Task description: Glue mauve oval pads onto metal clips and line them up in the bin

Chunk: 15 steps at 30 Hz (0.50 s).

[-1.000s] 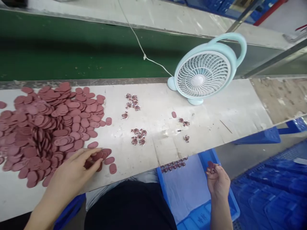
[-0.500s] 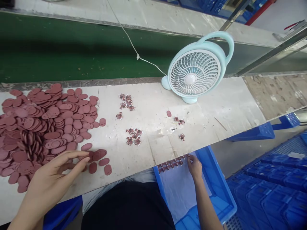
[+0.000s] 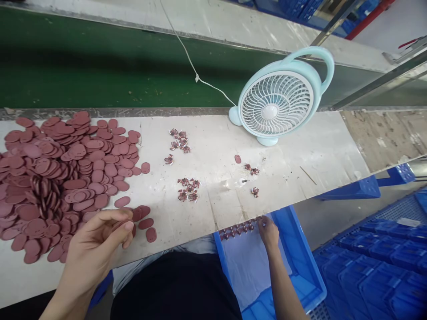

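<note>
My left hand [image 3: 102,242] is closed in a pinch on a reddish oval disc [image 3: 120,223], partly covered by the fingers. Several loose oval discs [image 3: 151,234] lie just right of these fingertips. Left of and behind the hand spreads a big pile of such discs [image 3: 78,164]. Down in a blue crate [image 3: 302,253], my right hand [image 3: 268,232] has its fingertips together at the right end of a row of small brown-and-white pieces [image 3: 236,229]. Whatever those fingers grip is too small or hidden to make out. A white sheet [image 3: 247,266] lines the crate.
Small clusters of brown-and-white pieces [image 3: 188,190] lie on the white tabletop [image 3: 180,222], with a clear small bottle [image 3: 233,183] to their right. A light-blue fan [image 3: 276,104] stands at the back. Stacked blue crates [image 3: 383,253] are on the floor at right.
My left hand has moved right, its fingers curling closer together around the disc. My right hand stays at the end of the row in the crate. The view has shifted slightly.
</note>
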Each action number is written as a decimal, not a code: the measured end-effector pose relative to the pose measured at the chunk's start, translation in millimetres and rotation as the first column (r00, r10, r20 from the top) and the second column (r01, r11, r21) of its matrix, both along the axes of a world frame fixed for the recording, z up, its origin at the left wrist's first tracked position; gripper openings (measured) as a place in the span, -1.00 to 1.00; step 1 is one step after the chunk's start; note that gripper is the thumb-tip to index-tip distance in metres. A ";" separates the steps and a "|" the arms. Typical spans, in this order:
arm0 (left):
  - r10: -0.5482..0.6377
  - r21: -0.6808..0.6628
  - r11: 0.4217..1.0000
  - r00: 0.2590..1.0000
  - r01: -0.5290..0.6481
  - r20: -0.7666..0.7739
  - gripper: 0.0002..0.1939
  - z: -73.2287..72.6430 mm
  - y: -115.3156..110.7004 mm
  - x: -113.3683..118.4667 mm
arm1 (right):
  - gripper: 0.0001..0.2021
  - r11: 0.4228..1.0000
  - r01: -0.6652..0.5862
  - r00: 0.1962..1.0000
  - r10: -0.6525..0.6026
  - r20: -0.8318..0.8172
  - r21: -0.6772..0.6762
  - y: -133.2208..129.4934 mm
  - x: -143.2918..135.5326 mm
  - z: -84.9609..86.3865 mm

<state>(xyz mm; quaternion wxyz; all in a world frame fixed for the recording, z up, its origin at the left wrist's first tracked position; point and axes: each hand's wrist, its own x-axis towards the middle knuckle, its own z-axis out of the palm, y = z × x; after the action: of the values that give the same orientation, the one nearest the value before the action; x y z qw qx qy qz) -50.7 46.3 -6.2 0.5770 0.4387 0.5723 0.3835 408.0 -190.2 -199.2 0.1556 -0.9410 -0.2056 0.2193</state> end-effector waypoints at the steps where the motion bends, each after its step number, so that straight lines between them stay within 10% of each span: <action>1: 0.009 -0.040 0.999 0.994 -0.005 0.110 -0.82 0.8 0.1 1.3 | -0.71 0.999 0.035 0.999 -0.034 -0.009 0.036 3.3 -1.9 5.8; 5: 0.075 -0.185 0.983 0.946 -0.016 0.317 -0.83 3.2 -1.7 -1.5 | -0.75 0.940 0.212 0.977 -0.204 -0.055 0.268 19.7 -11.8 44.3; 9: 0.177 -0.354 0.934 0.920 -0.045 0.349 -0.65 11.8 -11.8 -2.5 | -0.68 0.714 0.369 0.929 -0.265 -0.259 0.594 45.2 -43.1 102.7; 12: 0.193 -0.430 0.903 0.884 0.011 0.427 -0.58 17.1 -24.1 9.3 | -0.60 0.540 0.503 0.822 -0.057 -0.567 0.674 75.8 -84.9 140.3; 15: 0.112 -0.417 0.896 0.832 0.151 0.543 -0.64 13.7 -36.7 25.5 | -0.48 0.542 0.630 0.523 0.232 -0.820 0.555 119.2 -123.8 157.1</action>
<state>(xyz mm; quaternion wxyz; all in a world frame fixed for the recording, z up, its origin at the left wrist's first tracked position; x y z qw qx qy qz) -25.2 9.7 7.5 0.8059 0.1716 0.4476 0.3474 284.3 -71.0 -42.1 0.6735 -0.5513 -0.0540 0.4895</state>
